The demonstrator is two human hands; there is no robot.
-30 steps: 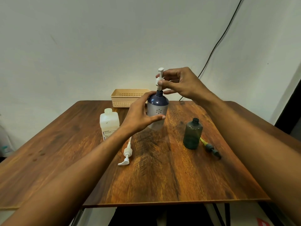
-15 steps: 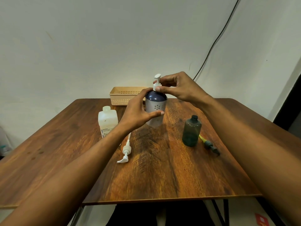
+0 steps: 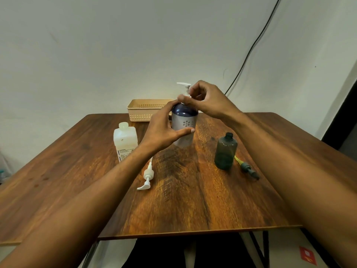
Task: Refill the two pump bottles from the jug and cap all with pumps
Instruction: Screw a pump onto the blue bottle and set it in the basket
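plain white wall w/ black cable (image 3: 249,49) running down it, beige slotted basket (image 3: 144,111) at far edge of wood table (image 3: 193,200). left hand (image 3: 164,130) wraps the blue-and-white bottle (image 3: 184,124) at table centre, right hand (image 3: 204,99) pinched on its white pump (image 3: 184,88) at the collar, so looks like bottle 1 mid-capping. left to do, by my read: green bottle (image 3: 225,152) and jug (image 3: 125,143) both open-necked; spare white pump (image 3: 147,176) and green-yellow pump (image 3: 246,167) lie loose beside them; fill levels can't tell.
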